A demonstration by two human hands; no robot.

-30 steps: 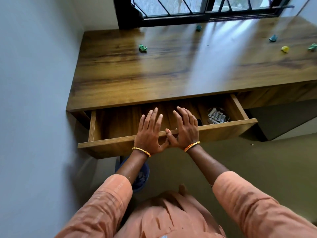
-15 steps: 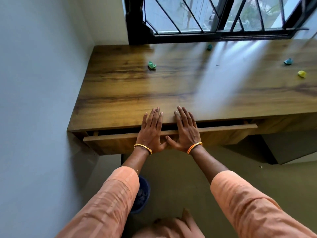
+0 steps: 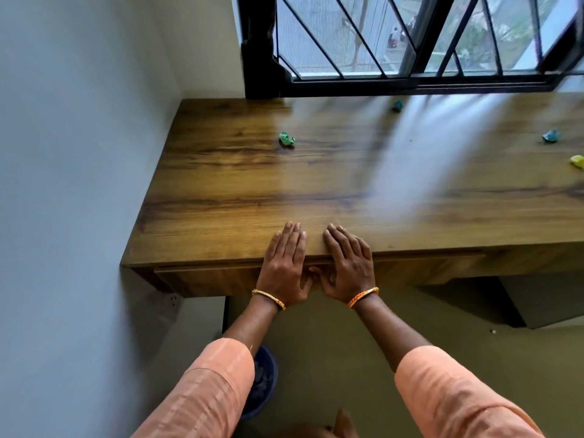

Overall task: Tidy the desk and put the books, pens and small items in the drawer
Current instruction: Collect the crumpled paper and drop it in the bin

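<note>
The drawer (image 3: 205, 276) sits pushed in, its wooden front flush under the desk's front edge. My left hand (image 3: 284, 267) and my right hand (image 3: 347, 263) lie flat side by side against the drawer front, fingers stretched up over the edge of the wooden desk top (image 3: 316, 191). Neither hand holds anything. Small crumpled paper balls lie on the desk: a green one (image 3: 287, 139) at the back left, a teal one (image 3: 398, 104) by the window, a blue one (image 3: 551, 136) and a yellow one (image 3: 577, 161) at the far right.
A grey wall (image 3: 79, 184) bounds the desk on the left. A barred window (image 3: 410, 42) runs along the back. Under the desk, a blue bin (image 3: 264, 384) stands on the floor beside my left arm, and a wall socket (image 3: 173, 300) sits low on the left.
Both hands have pushed the drawer from wide open to fully in. The camera has tilted up and moved closer to the desk.
</note>
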